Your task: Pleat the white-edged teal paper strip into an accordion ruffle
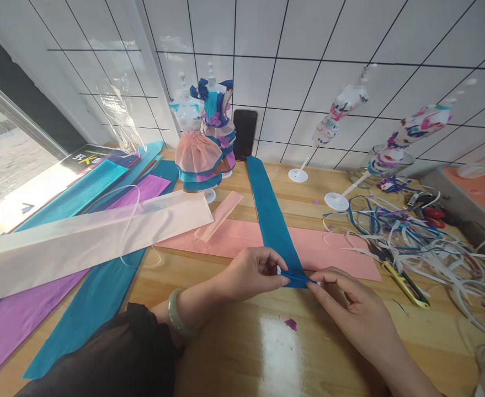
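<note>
My left hand (252, 274) pinches one end of a small folded dark blue piece (294, 275), which looks like crepe paper or cloth. Its other end sits between the thumb and finger of my right hand (347, 298). Bits of white show at both pinched ends. Right behind and under it runs a long teal-blue strip (273, 212); whether the small piece is part of that strip I cannot tell. The blue strip crosses over a wide pink strip (329, 251) lying flat on the wooden table (242, 342).
Two doll forms in layered skirts (198, 157) stand by the tiled wall near a phone (245, 134). Bare painted forms (341, 113) lean at right. Tangled ribbons (403, 242), a yellow cutter (405, 284) and scissors lie right. White, purple and teal strips (101, 231) cover the left.
</note>
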A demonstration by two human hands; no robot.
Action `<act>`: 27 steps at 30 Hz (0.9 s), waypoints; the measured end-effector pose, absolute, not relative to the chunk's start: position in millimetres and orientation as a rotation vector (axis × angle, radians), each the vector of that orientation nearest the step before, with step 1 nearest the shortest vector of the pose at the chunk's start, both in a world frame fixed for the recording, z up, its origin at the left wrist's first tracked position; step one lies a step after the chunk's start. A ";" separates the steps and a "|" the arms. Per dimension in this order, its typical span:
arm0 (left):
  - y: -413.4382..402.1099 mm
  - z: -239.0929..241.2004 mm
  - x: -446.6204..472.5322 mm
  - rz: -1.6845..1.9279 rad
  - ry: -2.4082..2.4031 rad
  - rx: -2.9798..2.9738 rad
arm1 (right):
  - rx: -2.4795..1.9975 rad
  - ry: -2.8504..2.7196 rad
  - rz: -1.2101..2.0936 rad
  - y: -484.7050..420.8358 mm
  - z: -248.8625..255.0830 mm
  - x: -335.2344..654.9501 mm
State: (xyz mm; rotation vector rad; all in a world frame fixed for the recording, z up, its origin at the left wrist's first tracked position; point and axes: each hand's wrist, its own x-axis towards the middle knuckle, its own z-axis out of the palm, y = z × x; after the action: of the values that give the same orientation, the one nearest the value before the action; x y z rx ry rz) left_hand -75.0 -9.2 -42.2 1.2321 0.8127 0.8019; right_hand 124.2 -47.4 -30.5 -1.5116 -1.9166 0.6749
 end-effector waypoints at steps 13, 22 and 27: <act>-8.7 -48.9 -75.8 0.791 0.879 1.283 | -1.516 -1.939 0.658 -49.0 -28.3 128.0; -9.3 -54.8 -75.4 0.790 0.899 1.314 | -1.552 -1.953 0.628 -46.5 -28.3 128.6; -9.5 -54.7 -74.4 0.794 0.911 1.346 | -1.542 -1.954 0.630 -46.2 -29.4 129.8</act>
State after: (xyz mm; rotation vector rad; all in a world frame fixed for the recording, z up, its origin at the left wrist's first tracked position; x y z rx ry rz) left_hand -74.4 -9.5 -54.7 1.3460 0.9107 0.7938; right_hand 129.8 -46.2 -29.4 -1.5419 -1.9545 0.6303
